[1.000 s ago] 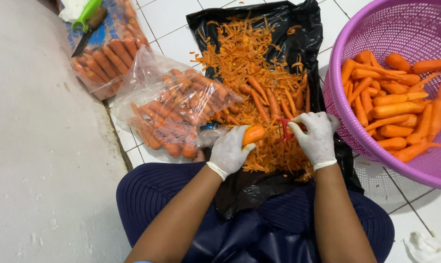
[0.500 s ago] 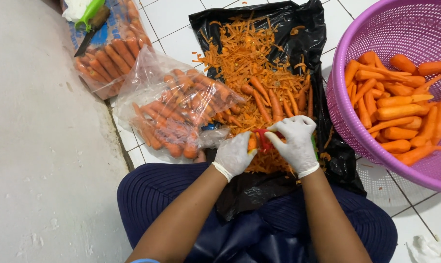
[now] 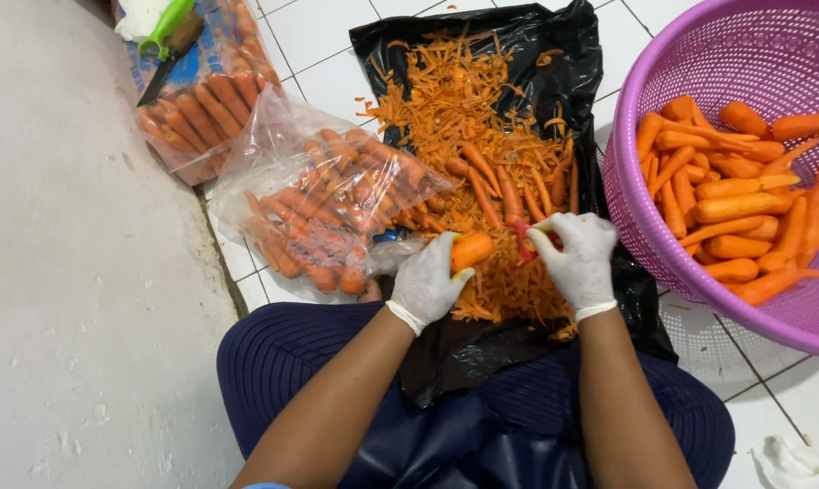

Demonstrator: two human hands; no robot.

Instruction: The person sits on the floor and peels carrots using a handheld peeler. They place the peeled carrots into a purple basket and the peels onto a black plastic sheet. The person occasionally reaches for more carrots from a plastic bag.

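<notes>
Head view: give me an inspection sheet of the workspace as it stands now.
Surface: white tile floor, black plastic sheet spread on it.
Job's things: carrot in gloved left hand; red peeler in gloved right hand.
Clutter: peel heap with loose carrots on the sheet; two clear carrot bags; purple basket of peeled carrots; green-handled knife; crumpled tissue.
Hands: both closed on their things.
Cables: nothing seen.
Surroundings: grey wall on the left.

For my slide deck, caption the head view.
Gloved left hand holds a carrot; right hand grips a red peeler over peelings.
</notes>
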